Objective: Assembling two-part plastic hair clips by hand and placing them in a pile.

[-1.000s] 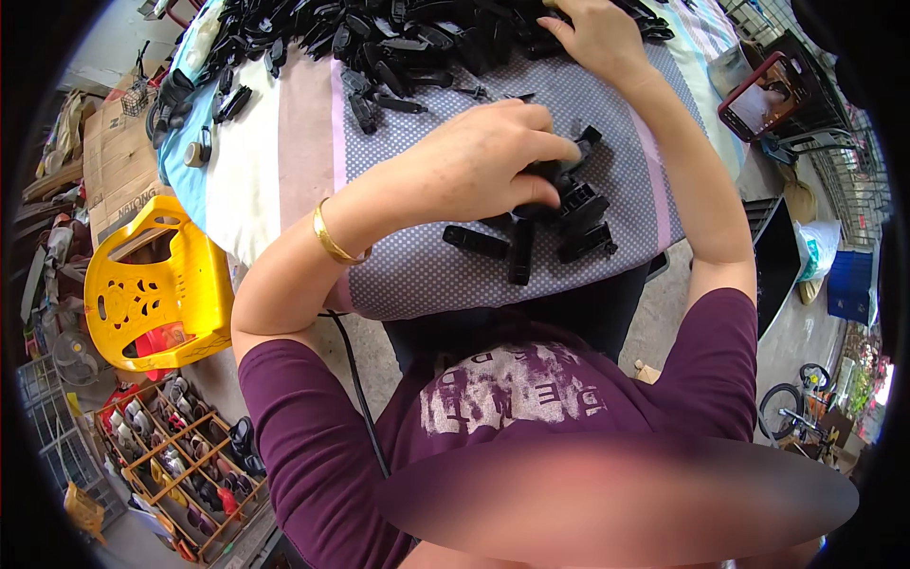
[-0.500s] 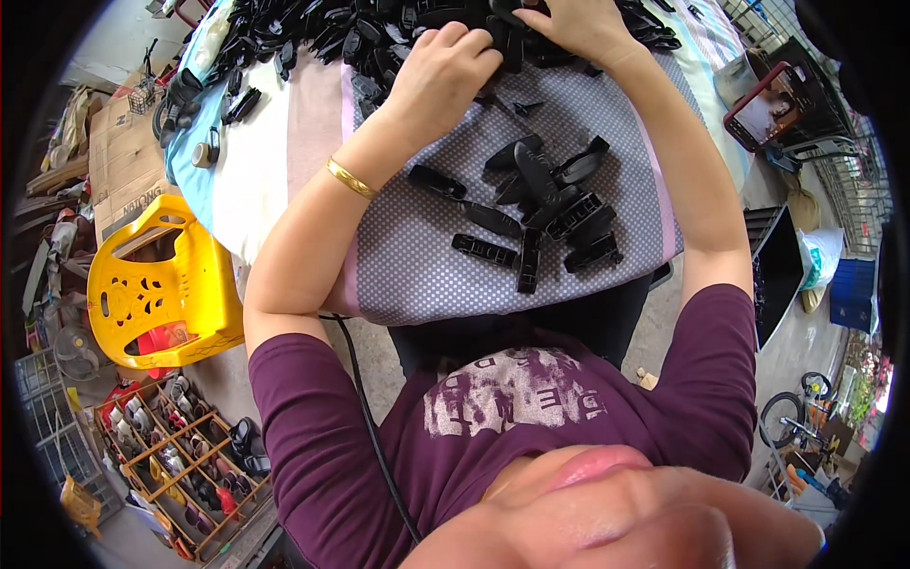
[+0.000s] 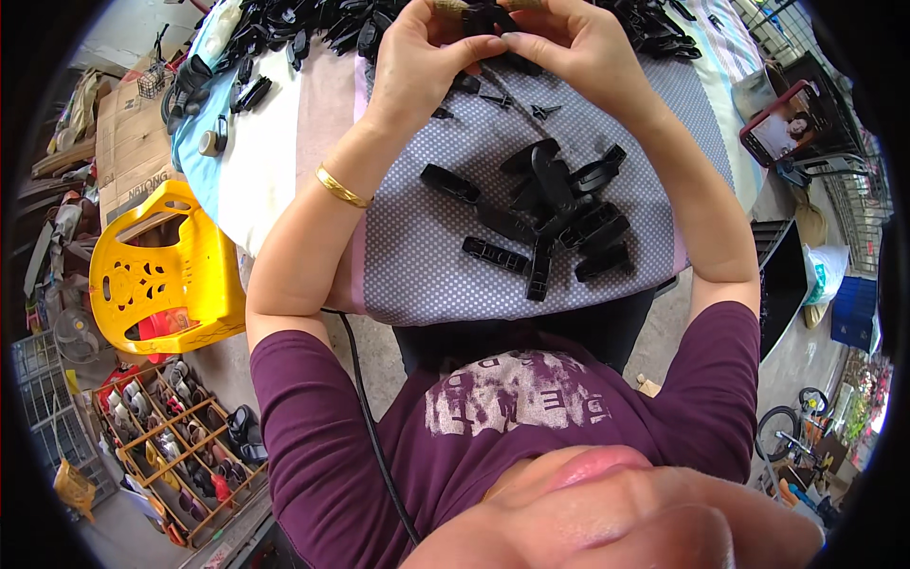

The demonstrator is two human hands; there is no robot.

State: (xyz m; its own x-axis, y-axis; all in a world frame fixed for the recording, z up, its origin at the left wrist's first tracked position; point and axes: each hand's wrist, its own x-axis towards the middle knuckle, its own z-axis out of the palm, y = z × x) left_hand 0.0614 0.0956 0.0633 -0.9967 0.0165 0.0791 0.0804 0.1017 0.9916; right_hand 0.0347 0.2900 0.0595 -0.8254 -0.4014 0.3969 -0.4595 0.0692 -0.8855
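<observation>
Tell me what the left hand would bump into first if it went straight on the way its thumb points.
Most likely the right hand: the left hand points its thumb across at the other thumb, just below a black piece held between them. Depth is unclear; the thumbs may touch.

Printed lettering point(image 3: 512, 394) on purple shirt point(image 3: 341, 427) and brown cardboard point(image 3: 133, 142)

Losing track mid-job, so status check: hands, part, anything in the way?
Left hand and right hand close together. Black part held between them, partly hidden. Loose black pieces on dotted cloth, nearer the body; nothing visibly blocking.
</observation>
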